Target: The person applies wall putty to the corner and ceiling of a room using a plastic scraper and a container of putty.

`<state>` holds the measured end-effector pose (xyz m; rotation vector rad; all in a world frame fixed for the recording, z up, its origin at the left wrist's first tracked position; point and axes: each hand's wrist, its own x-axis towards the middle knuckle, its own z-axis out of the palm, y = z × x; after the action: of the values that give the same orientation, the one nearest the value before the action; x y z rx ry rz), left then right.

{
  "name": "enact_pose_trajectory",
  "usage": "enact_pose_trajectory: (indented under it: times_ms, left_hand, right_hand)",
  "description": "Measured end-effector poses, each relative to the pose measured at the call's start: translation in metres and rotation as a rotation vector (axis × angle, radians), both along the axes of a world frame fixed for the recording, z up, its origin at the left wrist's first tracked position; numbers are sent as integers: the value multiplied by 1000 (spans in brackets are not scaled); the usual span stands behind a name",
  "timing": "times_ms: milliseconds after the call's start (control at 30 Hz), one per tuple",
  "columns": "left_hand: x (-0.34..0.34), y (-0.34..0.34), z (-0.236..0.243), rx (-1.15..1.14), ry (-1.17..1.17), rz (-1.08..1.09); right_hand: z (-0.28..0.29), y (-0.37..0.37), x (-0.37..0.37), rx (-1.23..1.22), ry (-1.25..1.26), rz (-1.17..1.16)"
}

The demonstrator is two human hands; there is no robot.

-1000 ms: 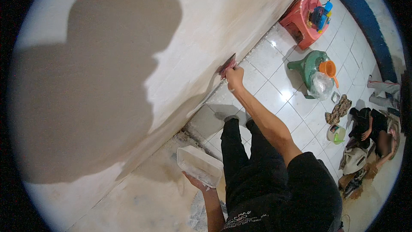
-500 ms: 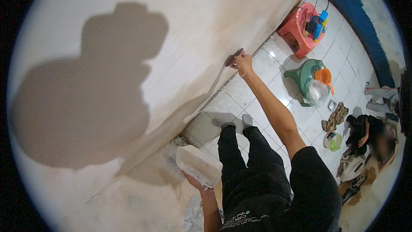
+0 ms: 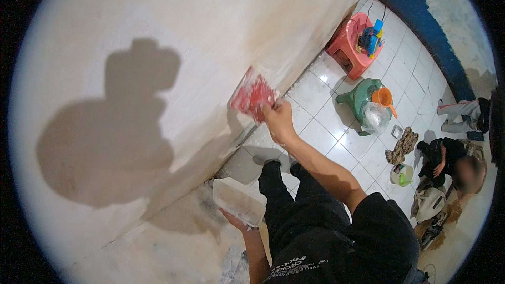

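Note:
My right hand [image 3: 279, 118] grips a red putty scraper [image 3: 254, 94] smeared with white paste. Its flat blade faces up along the pale wall [image 3: 210, 26]; whether the edge touches the wall I cannot tell. Lower down, my left hand [image 3: 238, 221] supports a white rectangular plastic tub [image 3: 239, 201] from below, with the fingers partly hidden under it. Some whitish residue coats the tub's inside and rim.
On the tiled floor to the right stand a pink stool [image 3: 352, 44] with a small blue fan [image 3: 371, 39] on it, and a green stool [image 3: 363, 100] bearing an orange dipper [image 3: 383, 97] and a plastic bag [image 3: 375, 118]. Beyond are a bucket [image 3: 401, 174] and a seated person [image 3: 444, 160].
My right hand has come back from the wall's lower edge toward me, and the scraper has turned so its red face shows. The tub in my left hand has tilted slightly.

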<state>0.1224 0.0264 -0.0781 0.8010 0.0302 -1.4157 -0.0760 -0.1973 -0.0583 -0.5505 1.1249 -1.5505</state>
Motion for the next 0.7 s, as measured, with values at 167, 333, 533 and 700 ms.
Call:
enact_pose_trajectory:
  times_ms: [167, 333, 533, 700]
  left_hand:
    - [2, 11, -10, 150, -141, 66]
    - [0, 21, -14, 189, -197, 115]
    - [4, 23, -27, 81, -114, 154]
    - [-12, -1, -2, 53, -212, 65]
  right_hand:
    - [-121, -27, -20, 262, -133, -200]
    - [-169, -99, -22, 265, 163, -203]
    - [-99, -92, 23, 258, 504, -119]
    - [5, -9, 58, -68, 165, 3]
